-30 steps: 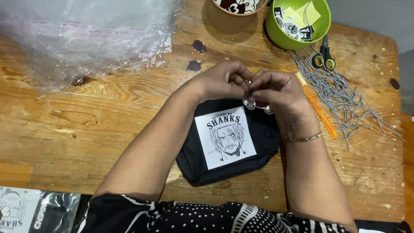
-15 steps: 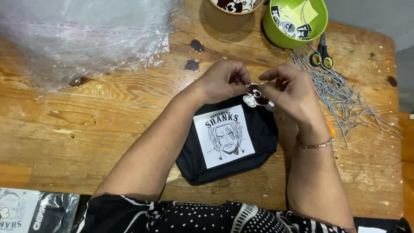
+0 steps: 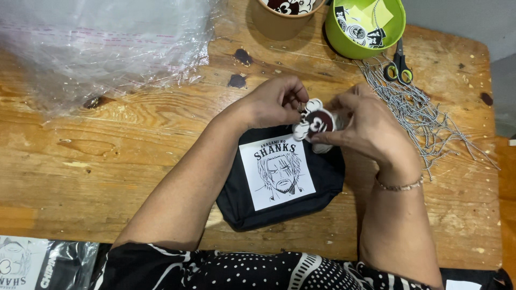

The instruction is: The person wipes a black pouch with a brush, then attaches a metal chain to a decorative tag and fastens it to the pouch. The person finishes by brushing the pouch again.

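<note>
A small black fabric pouch [image 3: 322, 177] with a white printed drawing of a face lies on the wooden table [image 3: 107, 161]. Above its top edge my left hand [image 3: 274, 102] and my right hand [image 3: 371, 129] meet. Between their fingertips they hold a flat white-and-dark-red charm [image 3: 315, 122], turned face up. My left fingers pinch at its top edge, where a small metal ring seems to sit. My right fingers grip its right side from below.
A heap of clear plastic bags [image 3: 102, 48] covers the far left. A brown bowl [image 3: 279, 21] and a green bowl [image 3: 365, 27] with printed charms stand at the back. Scissors [image 3: 399, 67] and several ball chains [image 3: 424, 113] lie to the right. Packed pouches [image 3: 37, 266] sit at the near left.
The charm has been lifted and turned so its face now shows between my fingers. Both hands rose slightly above the pouch's top edge.
</note>
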